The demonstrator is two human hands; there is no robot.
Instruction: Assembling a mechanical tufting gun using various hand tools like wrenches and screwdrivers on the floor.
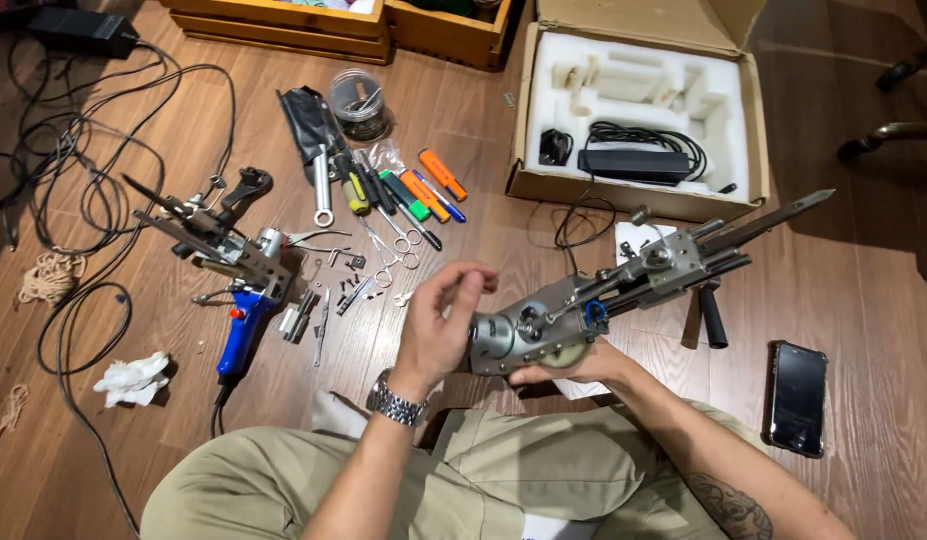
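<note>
**Currently: Hands on the Grey Tufting Gun**

Presently you are sitting on the wooden floor (864,300) and holding the grey tufting gun (624,285) above your lap. Your right hand (569,365) is clamping the gun from below, fingers wrapped under its round motor housing. The gun is tilting up and to the right, with its long needle bar pointing toward the cardboard box (639,105). Your left hand (439,325) is curling at the rear end of the motor housing, fingertips drawn together beside the housing; whether they are pinching a small part cannot be told. A metal wristwatch (396,402) is sitting on the left wrist.

Surroundings you are working among:

- A second tufting gun with a blue handle (239,275) is lying on the floor to your left, well apart from both hands, with small screws and metal parts (329,300) scattered just beside it.
- Screwdrivers and markers (409,195) are lying in a row ahead of you, near scissors (394,245) and a spanner (323,185).
- A clear jar (359,103) is standing beyond the tools.
- The cardboard box is lying open with white foam lining and a black power adapter (634,163) inside.
- A black phone (796,397) is lying face up on the floor to your right.
- Black cables (84,170) are trailing across the floor at far left, near a crumpled white tissue (134,377).
</note>
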